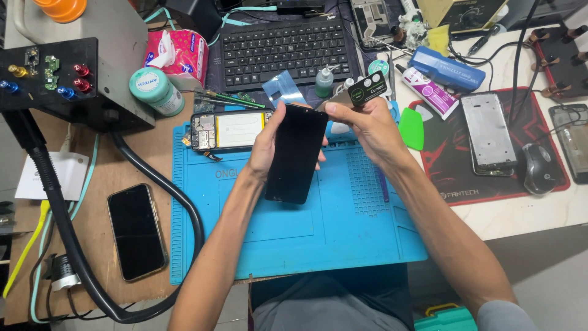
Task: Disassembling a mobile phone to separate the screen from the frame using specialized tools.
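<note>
Over the blue repair mat (343, 233), your left hand (264, 150) curls closed around a black phone screen (296, 153), tilting it steady, while your right hand (367, 125) pinches a thin metal pry blade (335, 102) at its top corner.

Bright, even overhead light, sharp across the frame

Soft shadows fell beneath the arms onto the blue mat (343, 227); faint glare sat on the black screen (297, 153), and the desk (92, 178) edges bowed slightly from wide-angle distortion.
</note>
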